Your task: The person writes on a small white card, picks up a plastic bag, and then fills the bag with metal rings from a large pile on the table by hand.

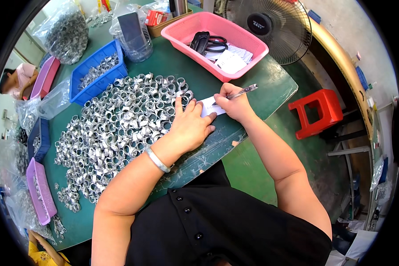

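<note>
My right hand (233,105) grips a pen (241,92) with its tip on a small white paper slip (207,107) lying on the green table (270,84). My left hand (189,125) lies flat beside it, fingers spread, pressing the slip's left edge down. A silver bangle (157,159) circles my left wrist. Just left of that hand spreads a large heap of silver metal rings (119,124).
A pink basket (217,33) with scissors and papers stands behind my hands. A blue tray (97,73) of rings, plastic bags of rings (66,31), and pink trays (40,190) line the left. A fan (275,26) and red stool (317,113) stand right. Another person (17,80) sits far left.
</note>
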Available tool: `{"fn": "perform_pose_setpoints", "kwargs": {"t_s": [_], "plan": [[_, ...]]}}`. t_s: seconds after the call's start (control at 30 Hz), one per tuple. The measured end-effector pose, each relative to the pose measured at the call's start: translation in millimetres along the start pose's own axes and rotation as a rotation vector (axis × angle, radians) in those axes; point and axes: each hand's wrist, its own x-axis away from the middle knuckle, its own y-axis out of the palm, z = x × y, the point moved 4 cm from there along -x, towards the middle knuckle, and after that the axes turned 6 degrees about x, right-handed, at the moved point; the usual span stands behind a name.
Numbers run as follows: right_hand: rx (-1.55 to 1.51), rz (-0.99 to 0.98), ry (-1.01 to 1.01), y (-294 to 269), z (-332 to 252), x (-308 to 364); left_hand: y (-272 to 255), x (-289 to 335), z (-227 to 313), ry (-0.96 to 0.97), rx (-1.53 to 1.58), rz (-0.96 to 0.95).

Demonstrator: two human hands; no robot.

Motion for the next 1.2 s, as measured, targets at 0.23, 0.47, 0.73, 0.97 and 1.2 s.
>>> {"fn": "perform_pose_setpoints", "kwargs": {"t_s": [0.23, 0.47, 0.73, 0.97, 1.2], "plan": [[-0.247, -0.013, 0.003, -22.9, -28.7, 0.9, -0.8, -4.3, -6.1, -0.006, 0.022, -0.01], [0.777, 0.195, -0.36, -86.5, -74.3, -67.2, 1.5, -31.3, -18.2, -0.14, 0.041, 0.047], [1.399, -0.206, 0.056, -95.1, -13.8, -130.8, 2.0, -52.1, -12.6, -0.208, -0.019, 0.028], [1.192, -0.176, -0.073, -81.0, -45.9, -111.7, -3.3, -53.9, -16.4, -0.246, -0.003, -0.087], [0.854, -0.108, -0.339, -68.5, -80.3, -68.5, -2.2, -60.1, -21.6, -0.326, 0.039, -0.111]]}}
